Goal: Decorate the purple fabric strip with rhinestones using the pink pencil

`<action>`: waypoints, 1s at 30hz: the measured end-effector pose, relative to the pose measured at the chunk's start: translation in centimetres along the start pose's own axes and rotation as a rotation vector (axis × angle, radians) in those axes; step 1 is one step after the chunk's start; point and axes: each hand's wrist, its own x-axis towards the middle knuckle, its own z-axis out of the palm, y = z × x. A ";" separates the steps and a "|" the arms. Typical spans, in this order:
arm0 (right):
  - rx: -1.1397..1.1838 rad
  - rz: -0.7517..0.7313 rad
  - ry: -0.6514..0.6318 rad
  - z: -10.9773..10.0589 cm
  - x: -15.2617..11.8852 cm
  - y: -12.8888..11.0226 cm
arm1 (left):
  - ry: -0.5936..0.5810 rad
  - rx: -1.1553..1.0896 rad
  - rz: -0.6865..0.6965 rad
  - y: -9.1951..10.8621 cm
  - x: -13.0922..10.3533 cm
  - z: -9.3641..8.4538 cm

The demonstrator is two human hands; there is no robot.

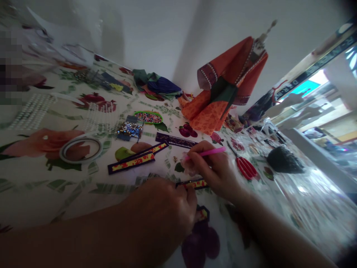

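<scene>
The little patterned strip (192,183) lies flat on the table (33,193) between both hands, its long way running left to right, with the left hand (164,212) pinching its near end and the right hand (214,167) just beyond it, fingers closed around a pink stick (208,152).

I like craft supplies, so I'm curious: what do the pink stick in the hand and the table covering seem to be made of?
The pink stick, held in the right hand, looks like smooth plastic: even colour, slight shine. The table covering seems glossy vinyl or oilcloth: printed fruit, light glare.
</scene>
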 end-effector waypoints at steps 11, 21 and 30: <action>-0.005 -0.036 -0.038 0.6 0.2 0.2 | 0.048 -0.026 0.001 -0.1 0.1 0.2; -0.058 -0.076 -0.033 0.6 0.4 -0.1 | 0.060 0.035 0.030 0.0 0.0 0.5; -0.056 -0.015 0.020 0.3 0.2 -0.1 | -0.023 -0.007 0.010 0.0 0.0 0.0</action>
